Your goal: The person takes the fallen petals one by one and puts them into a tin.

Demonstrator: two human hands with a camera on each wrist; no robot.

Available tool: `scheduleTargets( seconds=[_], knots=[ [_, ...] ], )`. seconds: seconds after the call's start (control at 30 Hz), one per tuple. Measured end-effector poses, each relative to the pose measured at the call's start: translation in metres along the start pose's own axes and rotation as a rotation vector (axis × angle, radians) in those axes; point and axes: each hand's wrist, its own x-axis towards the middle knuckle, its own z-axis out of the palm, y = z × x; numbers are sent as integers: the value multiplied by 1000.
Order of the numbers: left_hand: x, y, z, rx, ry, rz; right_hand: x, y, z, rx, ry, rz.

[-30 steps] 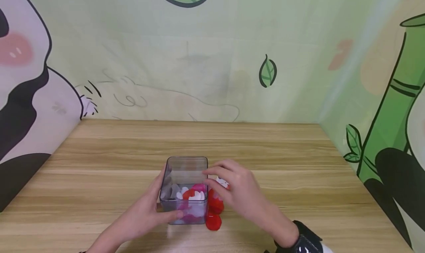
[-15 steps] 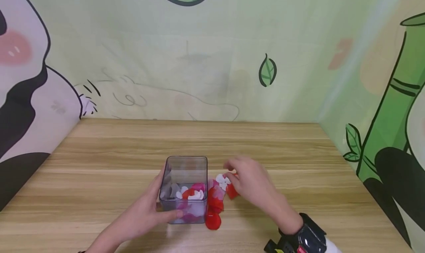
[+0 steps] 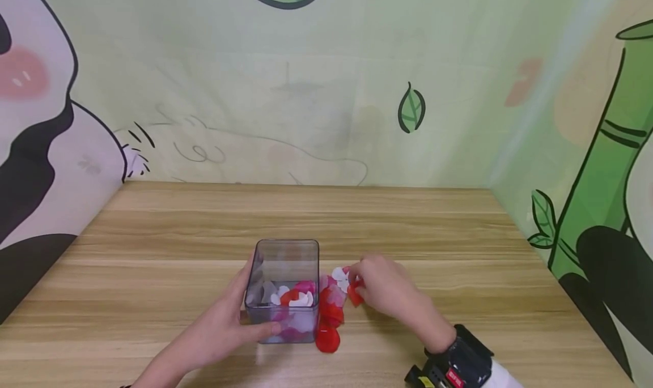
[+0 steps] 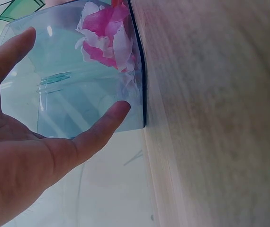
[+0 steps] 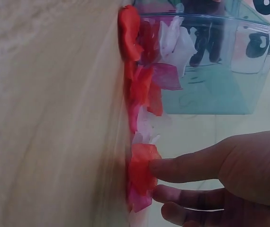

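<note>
A clear, smoky plastic box (image 3: 285,252) stands upright on the table, holding white, red and pink petals (image 3: 305,286) at its bottom. My left hand (image 3: 224,323) grips it from the left, thumb along the near wall and fingers round the far left side. In the left wrist view, the box wall (image 4: 92,101) lies between thumb and finger. To the right of the box, my right hand (image 3: 385,286) reaches down among loose petals. Its thumb and fingertips pinch a red petal (image 5: 143,165), with a pink petal (image 5: 139,201) just beside it.
Loose red petals (image 3: 331,314), a round red petal (image 3: 327,339) and white petals (image 3: 340,277) lie along the box's right side. The wood-grain table (image 3: 204,224) runs back to a printed cloth backdrop (image 3: 245,93) with panda and bamboo pictures.
My right hand has left the box's right rim, moved right, and come down onto the loose petals. The left hand and box have stayed in place.
</note>
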Motion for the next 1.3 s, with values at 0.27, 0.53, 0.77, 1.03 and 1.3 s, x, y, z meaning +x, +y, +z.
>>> scheduleTargets(
  seconds=[0.27, 0.53, 0.77, 1.03, 1.3],
  knots=[
    [0, 0, 0, -18, -11, -17, -1, 1, 0, 11, 17, 14],
    [1, 1, 0, -23, -15, -15, -3, 1, -13, 69, 55, 25],
    [1, 0, 0, -17, -13, 12, -6, -3, -24, 102, 113, 20],
    [1, 0, 0, -28, -15, 21, -9, -5, -35, 174, 157, 31],
    [2, -1, 0, -95, -37, 25, -12, -5, -40, 155, 184, 21]
  ],
)
